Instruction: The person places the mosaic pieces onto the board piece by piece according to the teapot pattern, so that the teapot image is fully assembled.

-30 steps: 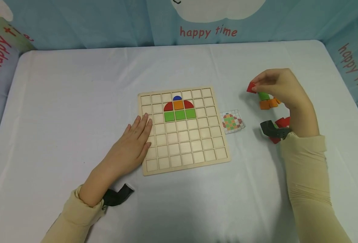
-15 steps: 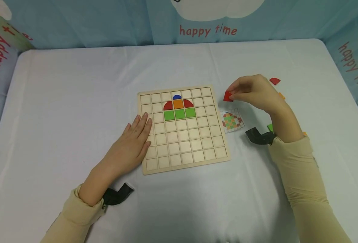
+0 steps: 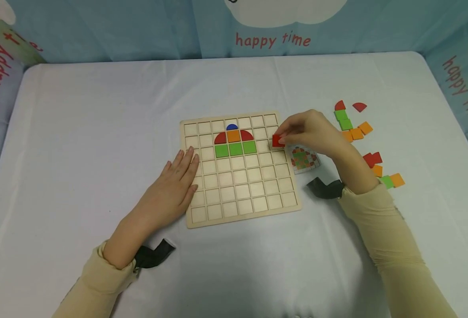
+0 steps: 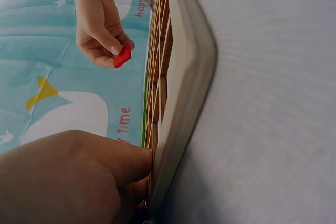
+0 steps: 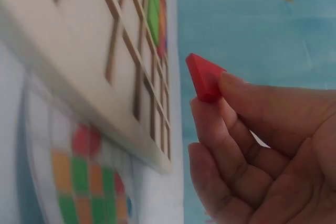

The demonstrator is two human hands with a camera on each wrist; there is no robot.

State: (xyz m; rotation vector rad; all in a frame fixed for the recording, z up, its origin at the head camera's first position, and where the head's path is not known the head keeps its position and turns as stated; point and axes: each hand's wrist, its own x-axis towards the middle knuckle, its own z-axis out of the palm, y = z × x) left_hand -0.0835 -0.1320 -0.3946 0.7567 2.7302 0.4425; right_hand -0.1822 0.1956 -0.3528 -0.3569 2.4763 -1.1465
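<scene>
A wooden grid board [image 3: 226, 181] lies on the white table. My left hand [image 3: 170, 190] rests on its left edge, fingers straight. Over the right side of the board, my right hand [image 3: 311, 132] pinches a small red tile [image 3: 276, 141] between thumb and fingertips. In the right wrist view this red tile [image 5: 206, 77] is held up beside the board, one side slanted. Set into the upper cells are a blue half-round tile [image 3: 232, 126], an orange square [image 3: 233, 136] between two red rounded tiles [image 3: 220, 138], and a row of green squares [image 3: 235, 149].
A pattern card [image 3: 307, 163] lies right of the board, partly under my right hand. Farther right are loose tiles: a red quarter-round [image 3: 359, 107], green squares [image 3: 342, 115], orange squares [image 3: 365, 128], and a lower group with red tiles [image 3: 372, 159], partly behind my forearm.
My right hand has carried the red tile left from the loose tiles to over the board's right side, uncovering those tiles. The left hand has stayed in place.
</scene>
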